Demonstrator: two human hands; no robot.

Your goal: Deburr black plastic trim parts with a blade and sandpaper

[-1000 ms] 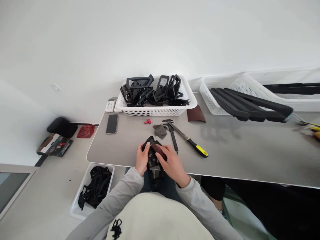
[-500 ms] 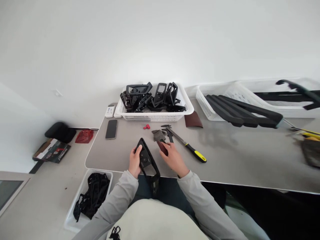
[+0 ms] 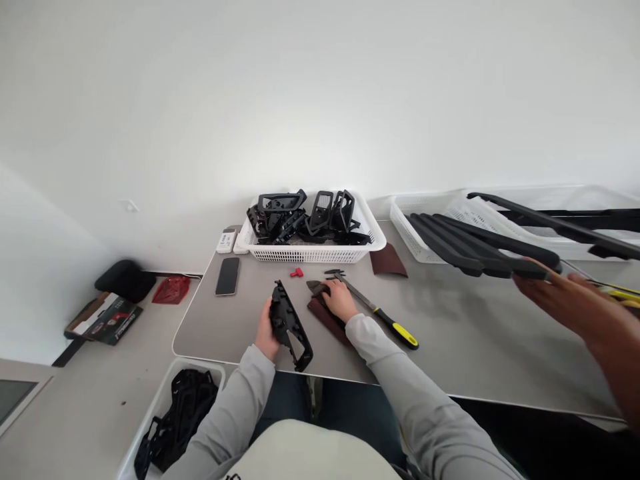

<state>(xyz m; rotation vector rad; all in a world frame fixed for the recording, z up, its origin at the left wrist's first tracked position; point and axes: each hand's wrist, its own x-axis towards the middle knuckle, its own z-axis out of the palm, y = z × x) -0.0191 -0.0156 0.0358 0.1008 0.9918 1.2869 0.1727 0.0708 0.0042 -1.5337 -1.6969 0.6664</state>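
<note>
"What does the head camera show of the left hand (image 3: 267, 335)?"

"The worker's left hand grips a black plastic frame (image 3: 284, 320) by its side, the thumb and palm closed along the edge, the fingers mostly hidden behind it. The part is held at a slant above the front of a gray table (image 3: 215, 327)."

"And the right hand (image 3: 340, 300)?"

"It reaches down to a crumpled gray cloth (image 3: 316, 287), fingers bent over it. Whether they pinch the cloth or only touch it, one cannot tell. A folded brown sheet (image 3: 325, 319) lies just beside, partly beneath the wrist."

"What surrounds the hands?"

"A file with a black-and-yellow handle (image 3: 403, 333) rests right of the right hand, its blade near a dark caliper (image 3: 334, 273), partly covered. A small red piece (image 3: 297, 273) sits beyond the cloth, a phone (image 3: 227, 276) at left. Behind, a white basket (image 3: 310, 253) holds more black frames; a flat brown sheet (image 3: 389, 260) lies by its right corner."

"Anyone else in view?"

"A second person's hand (image 3: 565, 293), blurred, at far right, by long dark parts (image 3: 450, 247) resting over another white basket (image 3: 417, 247). On the floor at left, a white bin (image 3: 220, 373) holds black parts."
</note>
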